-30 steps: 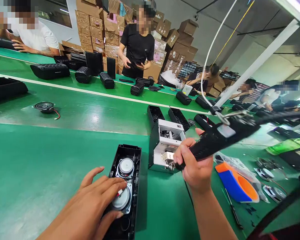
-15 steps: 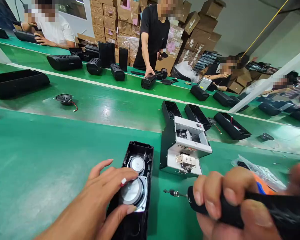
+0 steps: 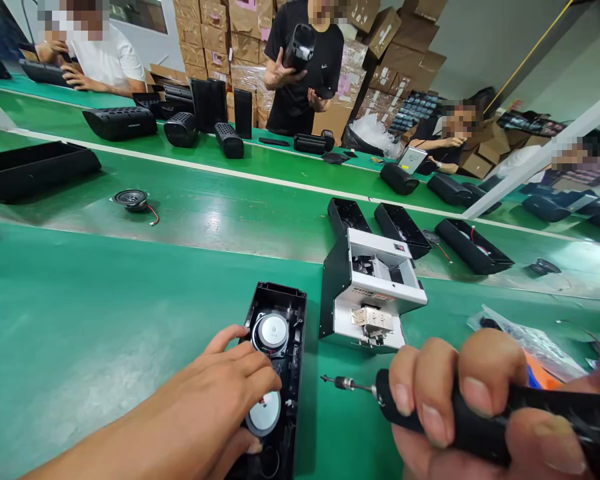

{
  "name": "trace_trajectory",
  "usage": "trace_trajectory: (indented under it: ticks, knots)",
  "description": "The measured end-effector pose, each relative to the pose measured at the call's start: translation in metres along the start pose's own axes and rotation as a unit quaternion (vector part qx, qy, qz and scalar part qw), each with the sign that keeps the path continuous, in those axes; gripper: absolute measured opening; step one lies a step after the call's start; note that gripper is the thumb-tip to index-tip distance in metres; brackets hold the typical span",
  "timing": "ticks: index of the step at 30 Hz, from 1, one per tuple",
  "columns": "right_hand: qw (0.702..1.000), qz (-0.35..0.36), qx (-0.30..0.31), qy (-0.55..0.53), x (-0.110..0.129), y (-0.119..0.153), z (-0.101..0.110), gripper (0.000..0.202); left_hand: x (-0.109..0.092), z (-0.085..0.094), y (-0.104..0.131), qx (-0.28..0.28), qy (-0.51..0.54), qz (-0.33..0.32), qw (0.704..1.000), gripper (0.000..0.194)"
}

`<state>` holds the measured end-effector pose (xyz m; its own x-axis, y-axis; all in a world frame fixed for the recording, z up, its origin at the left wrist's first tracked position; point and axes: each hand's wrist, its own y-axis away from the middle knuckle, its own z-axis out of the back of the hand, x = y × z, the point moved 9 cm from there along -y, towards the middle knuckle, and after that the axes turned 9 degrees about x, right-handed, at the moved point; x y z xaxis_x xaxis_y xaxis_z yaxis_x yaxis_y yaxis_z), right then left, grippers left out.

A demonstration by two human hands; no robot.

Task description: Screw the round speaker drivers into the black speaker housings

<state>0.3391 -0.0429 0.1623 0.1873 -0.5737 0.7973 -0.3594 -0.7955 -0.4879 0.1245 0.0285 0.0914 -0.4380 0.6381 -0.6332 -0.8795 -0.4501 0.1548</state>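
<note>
A long black speaker housing [image 3: 299,373] lies on the green bench in front of me, its hollow side up. Two round speaker drivers with silver backs are in it, one behind the other. The fingers and thumb of my left hand [image 3: 225,400] are around the nearer driver [image 3: 267,419], partly covering it. The farther driver [image 3: 273,331] sits just beyond my fingertips. My right hand [image 3: 450,393] is wrapped round a black electric screwdriver [image 3: 384,392]. Its bit points left, short of the housing's right wall and apart from it; no screw can be made out on the tip.
A white-and-black screw feeder [image 3: 380,293] stands right of the housing. Behind it are several open housings [image 3: 473,247]. A loose driver [image 3: 131,199] lies at back left, a plastic bag [image 3: 535,340] at right. Across the bench, a person in black [image 3: 305,73] holds a speaker.
The nearer driver has gone down into the housing, turned under my left hand, which has shifted slightly. My right hand stays nearly still. The person opposite has lifted a speaker off the bench.
</note>
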Motion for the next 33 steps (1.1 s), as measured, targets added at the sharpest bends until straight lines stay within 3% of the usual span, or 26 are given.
trace_trajectory:
  ticks: [3, 7, 15, 23, 26, 33]
  knots:
    - [1.000, 0.009, -0.003, 0.009, -0.003, -0.003, -0.013, 0.052, 0.008, -0.010, 0.005, -0.021, -0.011, 0.004, 1.000, 0.062]
    - [1.000, 0.026, 0.006, -0.007, -0.022, -0.003, -0.030, 0.054, 0.016, -0.019, 0.011, -0.054, -0.051, 0.008, 0.997, 0.051]
    - [0.997, 0.003, 0.079, 0.024, -0.061, 0.003, -0.051, 0.056, 0.005, -0.011, 0.007, -0.119, -0.094, -0.057, 0.987, 0.062]
    - [0.996, -0.025, 0.078, 0.043, -0.096, 0.012, -0.054, 0.063, 0.026, -0.028, 0.010, -0.121, -0.089, -0.050, 0.987, 0.063]
    - [0.995, -0.029, 0.082, 0.049, -0.098, 0.015, -0.052, 0.059, 0.024, -0.026, 0.011, -0.134, -0.073, -0.062, 0.986, 0.063]
    - [0.994, -0.045, 0.089, 0.042, -0.104, 0.021, -0.048, 0.069, 0.020, -0.027, 0.010, -0.081, -0.077, -0.027, 0.993, 0.063]
